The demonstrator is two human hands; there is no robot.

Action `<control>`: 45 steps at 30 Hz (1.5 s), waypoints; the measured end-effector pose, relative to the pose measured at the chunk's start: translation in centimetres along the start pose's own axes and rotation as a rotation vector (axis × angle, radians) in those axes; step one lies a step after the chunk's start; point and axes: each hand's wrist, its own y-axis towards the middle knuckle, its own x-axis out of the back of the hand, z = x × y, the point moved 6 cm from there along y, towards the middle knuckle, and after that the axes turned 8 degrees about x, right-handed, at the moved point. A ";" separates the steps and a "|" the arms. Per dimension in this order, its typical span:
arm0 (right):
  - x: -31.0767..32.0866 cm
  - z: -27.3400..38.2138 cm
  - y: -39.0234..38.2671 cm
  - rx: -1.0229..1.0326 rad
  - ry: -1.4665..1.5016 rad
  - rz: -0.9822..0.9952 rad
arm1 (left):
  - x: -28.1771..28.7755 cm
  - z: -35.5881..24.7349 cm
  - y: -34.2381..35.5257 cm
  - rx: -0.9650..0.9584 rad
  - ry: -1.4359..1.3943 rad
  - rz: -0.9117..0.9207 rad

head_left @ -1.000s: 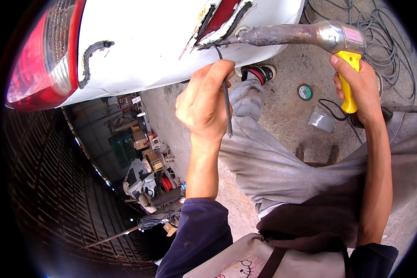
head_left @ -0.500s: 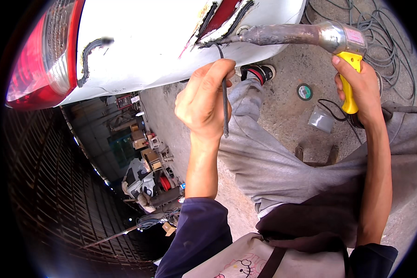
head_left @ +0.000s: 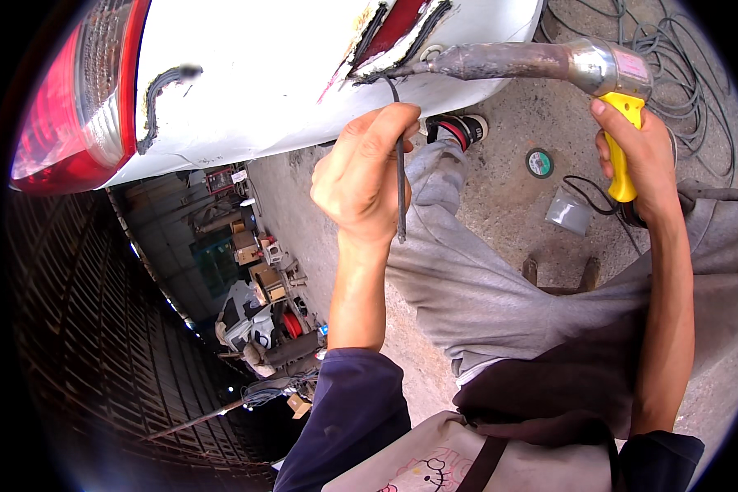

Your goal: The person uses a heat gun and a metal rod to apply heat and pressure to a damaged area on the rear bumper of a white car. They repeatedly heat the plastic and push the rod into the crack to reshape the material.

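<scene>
While the right hand point(head_left: 641, 156) is wrapping closed around the yellow grip of the heat gun point(head_left: 549, 64), I am seeing its grey nozzle pointing at the dark seam point(head_left: 385, 45) in the white bumper point(head_left: 262, 74); the left hand point(head_left: 361, 176) is pinching a thin dark rod point(head_left: 400, 193) between thumb and fingers, its upper end reaching that seam just beside the nozzle tip, above the grey trouser leg point(head_left: 467, 279)

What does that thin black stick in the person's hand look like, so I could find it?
Find the big white car bumper along the top. Just below it, the left hand pinches a thin black rod whose tip meets the bumper's dark seam. Unlike the fat metal heat gun beside it, it is pencil-thin and bare.
</scene>
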 end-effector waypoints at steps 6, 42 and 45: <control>0.0 0.4 0.1 0.010 -0.016 0.000 | 0.0 0.2 -0.1 0.001 -0.019 -0.013; 0.3 0.6 0.2 0.033 -0.054 0.007 | -0.1 0.3 -0.1 0.023 -0.072 -0.025; 0.3 0.5 0.2 0.028 -0.054 -0.001 | -0.1 0.3 0.0 0.029 -0.065 -0.020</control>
